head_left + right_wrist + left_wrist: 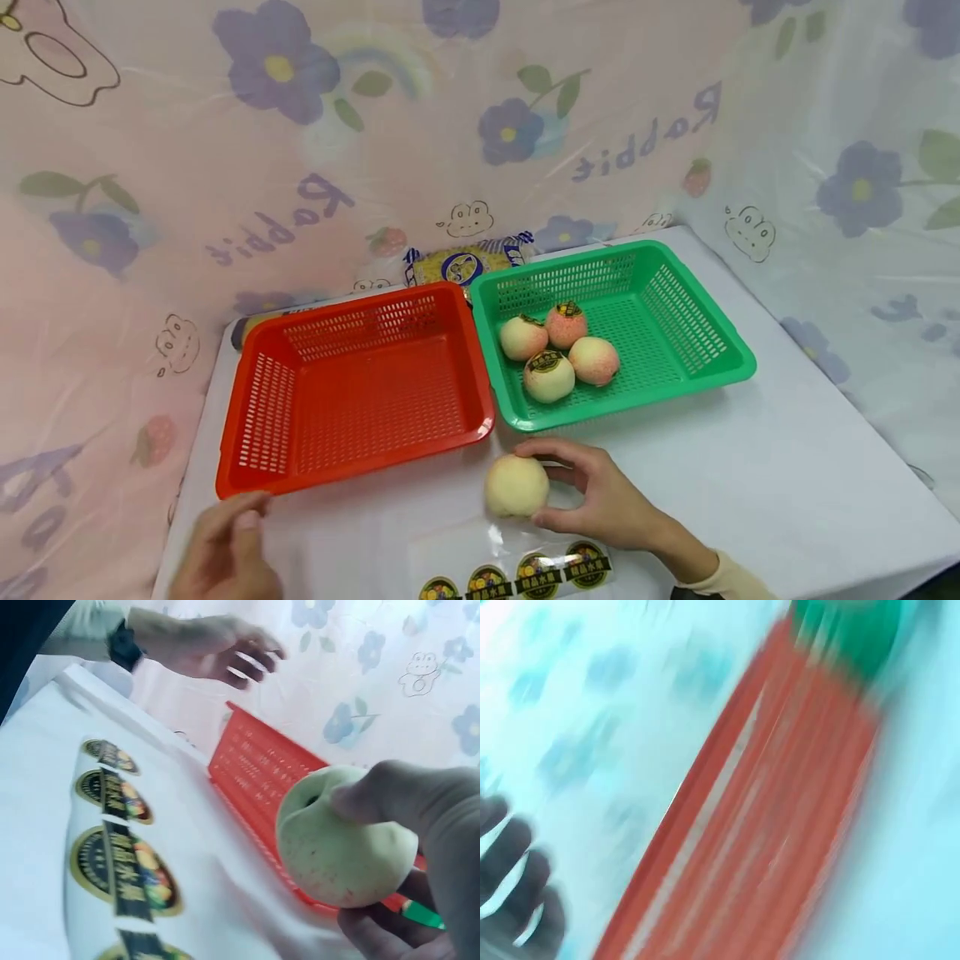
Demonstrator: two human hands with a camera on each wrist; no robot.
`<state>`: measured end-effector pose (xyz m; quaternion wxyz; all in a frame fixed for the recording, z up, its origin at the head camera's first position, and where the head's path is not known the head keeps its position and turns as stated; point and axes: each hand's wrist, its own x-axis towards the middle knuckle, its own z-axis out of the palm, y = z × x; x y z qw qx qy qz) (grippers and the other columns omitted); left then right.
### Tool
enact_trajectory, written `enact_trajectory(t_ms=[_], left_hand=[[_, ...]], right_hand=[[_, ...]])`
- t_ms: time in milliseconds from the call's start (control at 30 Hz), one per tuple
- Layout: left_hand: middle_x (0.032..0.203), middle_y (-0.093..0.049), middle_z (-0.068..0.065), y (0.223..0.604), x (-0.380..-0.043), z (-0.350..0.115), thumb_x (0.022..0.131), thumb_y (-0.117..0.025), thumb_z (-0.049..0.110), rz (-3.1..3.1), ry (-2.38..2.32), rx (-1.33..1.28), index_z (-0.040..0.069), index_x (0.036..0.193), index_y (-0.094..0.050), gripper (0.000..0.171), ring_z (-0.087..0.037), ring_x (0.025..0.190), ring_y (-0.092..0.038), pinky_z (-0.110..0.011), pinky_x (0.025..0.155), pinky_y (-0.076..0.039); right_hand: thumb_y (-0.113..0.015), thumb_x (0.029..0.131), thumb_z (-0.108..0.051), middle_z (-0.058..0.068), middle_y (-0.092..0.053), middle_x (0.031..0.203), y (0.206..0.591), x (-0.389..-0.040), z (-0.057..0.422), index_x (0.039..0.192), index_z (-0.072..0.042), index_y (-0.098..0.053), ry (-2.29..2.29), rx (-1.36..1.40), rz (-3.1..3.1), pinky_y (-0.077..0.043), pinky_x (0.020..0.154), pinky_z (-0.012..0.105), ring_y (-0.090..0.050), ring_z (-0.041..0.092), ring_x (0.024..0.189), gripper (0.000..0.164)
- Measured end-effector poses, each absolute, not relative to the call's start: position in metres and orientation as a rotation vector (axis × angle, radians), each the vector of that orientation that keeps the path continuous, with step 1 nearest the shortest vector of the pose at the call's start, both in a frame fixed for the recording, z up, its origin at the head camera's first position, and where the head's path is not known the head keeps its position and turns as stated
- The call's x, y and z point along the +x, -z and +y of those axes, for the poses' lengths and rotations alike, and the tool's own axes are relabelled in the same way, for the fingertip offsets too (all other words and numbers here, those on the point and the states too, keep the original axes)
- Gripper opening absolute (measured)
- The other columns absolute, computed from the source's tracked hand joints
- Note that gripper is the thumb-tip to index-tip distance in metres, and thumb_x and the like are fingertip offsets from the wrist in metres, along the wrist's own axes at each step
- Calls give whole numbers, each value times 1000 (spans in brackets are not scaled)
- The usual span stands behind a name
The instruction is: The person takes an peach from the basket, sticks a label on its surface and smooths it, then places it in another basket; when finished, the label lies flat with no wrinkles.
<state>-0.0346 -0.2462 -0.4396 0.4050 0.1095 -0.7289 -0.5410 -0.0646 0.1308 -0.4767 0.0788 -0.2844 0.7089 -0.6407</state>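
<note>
My right hand (600, 496) holds a pale yellow peach (516, 486) between thumb and fingers, just in front of the baskets. In the right wrist view the thumb lies near the dark stem hollow of this peach (341, 847). A clear sheet of round black-and-gold fruit stickers (538, 575) lies on the table at the near edge, below the peach. My left hand (228, 550) hovers by the near left corner of the red basket (360, 468), fingers loosely bent around nothing. The left wrist view is blurred by motion.
The green basket (637, 402) stands right of the red one and holds several pinkish peaches (550, 377), some with stickers on them. Behind the baskets lies a yellow-and-blue printed bag (461, 267). A patterned curtain (420, 150) hangs along the back and sides.
</note>
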Motion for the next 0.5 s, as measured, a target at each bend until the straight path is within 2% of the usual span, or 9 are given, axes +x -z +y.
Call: enact_trajectory(t_ms=[67,100,167,233,333,400,500], left_hand=[[94,-71,-16,456,-33,-217,89,-52,-21,-1781,1590,-176,-19,100,-67,19,-17,84,-67,-18,77,-55],[93,-70,-18,463,-33,-203,87,-52,-24,-1779,1725,-311,-20,100,-66,20,-19,84,-68,-20,77,-57],[99,-71,-17,476,-32,-176,89,-56,-20,-1888,1938,-419,-10,108,-68,25,-20,88,-70,-23,79,-59],[107,-69,-14,487,-34,-153,93,-61,-9,-2028,2110,-380,-1,117,-67,26,-22,93,-71,-26,82,-60],[119,-66,-5,494,-34,-129,95,-70,18,-2318,2168,-123,17,126,-64,31,-20,104,-69,-28,88,-59],[122,-63,-3,497,-38,-122,93,-73,25,-2374,2174,-30,20,128,-61,37,-20,110,-67,-28,91,-58],[122,-64,-5,501,-43,-118,91,-75,24,-2341,2194,37,19,127,-61,39,-22,113,-66,-27,92,-57]], right_hand=[[-83,82,-7,11,-59,136,484,-65,127,139,-7,-54,1923,-826,2127,-54,100,39,-61,26,122,64],[-83,82,-8,11,-59,136,487,-66,125,139,-7,-54,1922,-815,2133,-55,100,39,-61,27,121,63],[-83,83,-11,10,-60,135,492,-67,120,138,-8,-55,1920,-785,2154,-55,98,39,-63,28,119,62],[-84,82,-14,8,-61,133,495,-69,113,136,-9,-56,1921,-748,2194,-56,96,38,-65,27,117,61],[-86,80,-21,5,-62,131,497,-69,105,135,-10,-58,1921,-675,2271,-58,93,35,-67,25,113,62],[-86,81,-21,6,-62,131,499,-68,102,134,-9,-58,1951,-635,2265,-59,91,35,-67,26,111,62],[-82,85,-15,11,-60,132,501,-67,101,134,-7,-58,2005,-607,2193,-59,91,36,-65,30,113,56]])
